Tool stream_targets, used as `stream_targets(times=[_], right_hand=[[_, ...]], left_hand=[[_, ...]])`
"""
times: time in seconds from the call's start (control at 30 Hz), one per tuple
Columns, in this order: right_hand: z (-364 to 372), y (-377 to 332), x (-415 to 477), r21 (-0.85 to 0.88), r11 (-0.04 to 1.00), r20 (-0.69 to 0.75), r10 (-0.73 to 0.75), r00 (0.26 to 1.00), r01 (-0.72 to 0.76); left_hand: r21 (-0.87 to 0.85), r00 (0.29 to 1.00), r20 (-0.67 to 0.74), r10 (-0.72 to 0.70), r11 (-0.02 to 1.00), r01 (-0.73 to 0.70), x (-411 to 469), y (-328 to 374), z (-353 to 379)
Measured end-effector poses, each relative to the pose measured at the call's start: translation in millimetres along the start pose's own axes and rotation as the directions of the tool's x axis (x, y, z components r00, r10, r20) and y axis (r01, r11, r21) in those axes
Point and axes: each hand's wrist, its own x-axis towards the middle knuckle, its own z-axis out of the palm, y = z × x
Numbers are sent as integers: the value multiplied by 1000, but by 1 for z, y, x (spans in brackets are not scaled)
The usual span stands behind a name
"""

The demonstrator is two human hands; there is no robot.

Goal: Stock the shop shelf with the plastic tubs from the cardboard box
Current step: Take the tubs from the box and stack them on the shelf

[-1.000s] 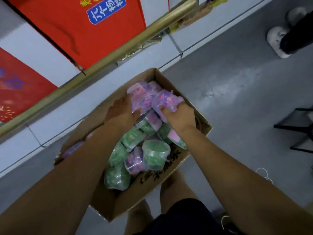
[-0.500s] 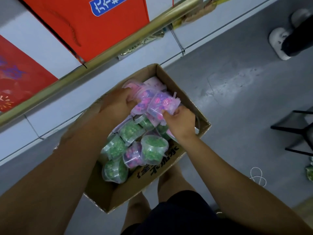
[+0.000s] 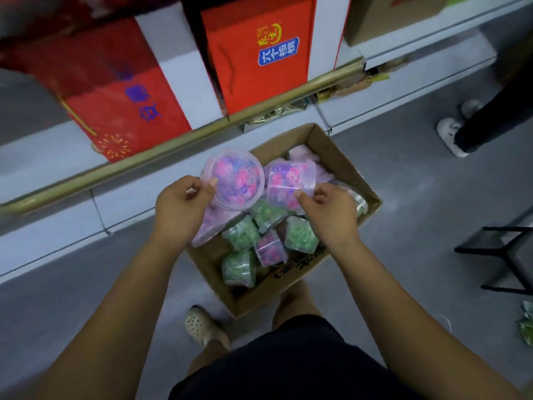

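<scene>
The box stands open on the grey floor, in the middle of the view, and both hands are above it, each with one tub of pink and purple pieces. The left hand pinches the rim of a tub between thumb and curled fingers, and the round lid faces the camera. The right hand grips a second tub, seen from its side, with the thumb on the front and the fingers curled behind. The two tubs almost touch and hang over the far half of the box. Inside the box, at about 6 o'clock from the hands, I count four green tubs and one pink tub between them. More pink ones lie at the far end and at the right wall; their number I cannot tell. At 12 o'clock from the box runs the shelf with a gold rail, and on it stand two red gift boxes. At 3 o'clock is a black stool, and at 2 o'clock another person's shoes.
</scene>
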Motion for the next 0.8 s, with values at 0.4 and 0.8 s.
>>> stream_targets(times=[0.4,0.8], right_hand=[[55,-164,-165,183,943,-71,-270,960,279],[37,-279,-155,238,823,-232,-468,853,516]], left_hand=[[-404,982,-189,16,910,-92,-102,-26,-238],[-475,937,-341,72,847,-238,-74,28,-331]])
